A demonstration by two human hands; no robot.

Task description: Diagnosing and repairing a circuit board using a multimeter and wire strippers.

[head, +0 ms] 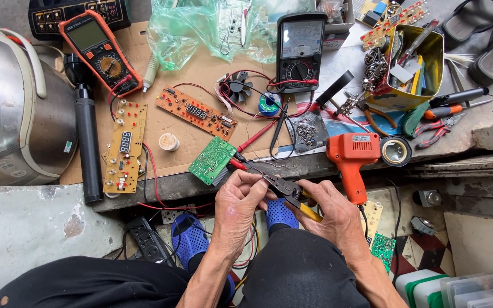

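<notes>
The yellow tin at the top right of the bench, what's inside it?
The yellow tin holds upright hand tools: a red-handled one, a yellow-handled one and a flat grey metal piece. Their lower ends and the tin's bottom are hidden.

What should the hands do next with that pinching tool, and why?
Probably squeeze the handles gently. The right hand holds the wire stripper by its yellow handles, and the left hand steadies its head, whose tip sits at the red wire beside the green circuit board. Whether the jaws already bite the wire is too small to tell.
</notes>
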